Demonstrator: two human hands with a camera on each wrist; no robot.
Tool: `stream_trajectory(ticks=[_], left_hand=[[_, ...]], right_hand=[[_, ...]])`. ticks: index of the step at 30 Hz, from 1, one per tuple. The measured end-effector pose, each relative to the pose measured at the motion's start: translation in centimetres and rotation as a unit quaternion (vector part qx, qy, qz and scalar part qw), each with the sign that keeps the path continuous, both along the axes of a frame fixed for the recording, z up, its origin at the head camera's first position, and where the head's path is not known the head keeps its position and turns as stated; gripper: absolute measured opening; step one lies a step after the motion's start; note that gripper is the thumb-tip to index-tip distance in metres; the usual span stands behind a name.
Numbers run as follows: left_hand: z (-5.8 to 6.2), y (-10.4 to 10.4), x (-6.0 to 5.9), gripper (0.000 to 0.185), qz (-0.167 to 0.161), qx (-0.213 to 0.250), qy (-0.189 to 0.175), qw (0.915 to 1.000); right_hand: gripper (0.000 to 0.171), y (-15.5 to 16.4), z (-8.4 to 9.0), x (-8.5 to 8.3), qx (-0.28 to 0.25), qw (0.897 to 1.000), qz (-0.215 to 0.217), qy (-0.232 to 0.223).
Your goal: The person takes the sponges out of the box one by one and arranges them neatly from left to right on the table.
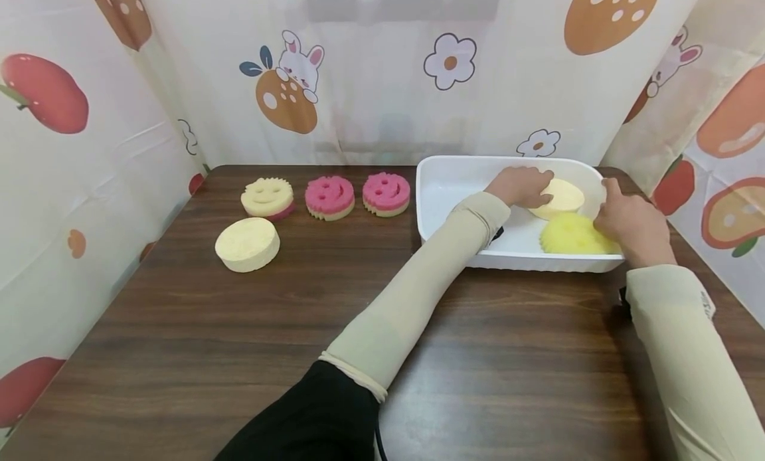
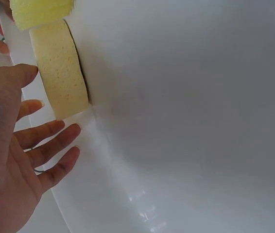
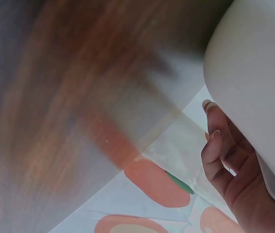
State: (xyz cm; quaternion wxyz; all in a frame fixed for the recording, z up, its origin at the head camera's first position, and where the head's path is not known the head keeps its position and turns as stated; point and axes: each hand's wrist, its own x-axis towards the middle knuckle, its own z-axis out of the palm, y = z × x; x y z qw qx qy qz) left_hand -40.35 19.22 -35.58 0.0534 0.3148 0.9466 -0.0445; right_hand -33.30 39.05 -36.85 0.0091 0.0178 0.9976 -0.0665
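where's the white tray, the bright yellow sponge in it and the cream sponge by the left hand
White tray (image 1: 443,194): head view, bare inside near its left end
Bright yellow sponge (image 1: 570,235): head view, middle of its bumpy surface
Cream sponge (image 1: 563,198): head view, its smooth face

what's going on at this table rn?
A person has both hands at a white tray. Their left hand is at a pale round sponge in the tray, fingers spread along its edge; a firm grip isn't evident. Their right hand holds the tray's right end, beside a bright yellow sponge inside. Left of the tray, three smiley sponges and a cream round sponge sit on the table.
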Motion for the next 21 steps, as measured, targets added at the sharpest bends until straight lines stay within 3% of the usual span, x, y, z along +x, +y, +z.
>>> stream_trajectory(ticks=[12, 21], left_hand=[[0.22, -0.13, 0.48, 0.043, 0.01, -0.004, -0.021, 0.9997], [-0.27, 0.17, -0.24, 0.046, -0.009, 0.008, -0.035, 0.9993]], right_hand=[[0.063, -0.1, 0.04, -0.05, 0.0, 1.0, -0.003, -0.01], [0.061, -0.12, 0.09, 0.03, 0.002, 1.0, -0.002, -0.007]])
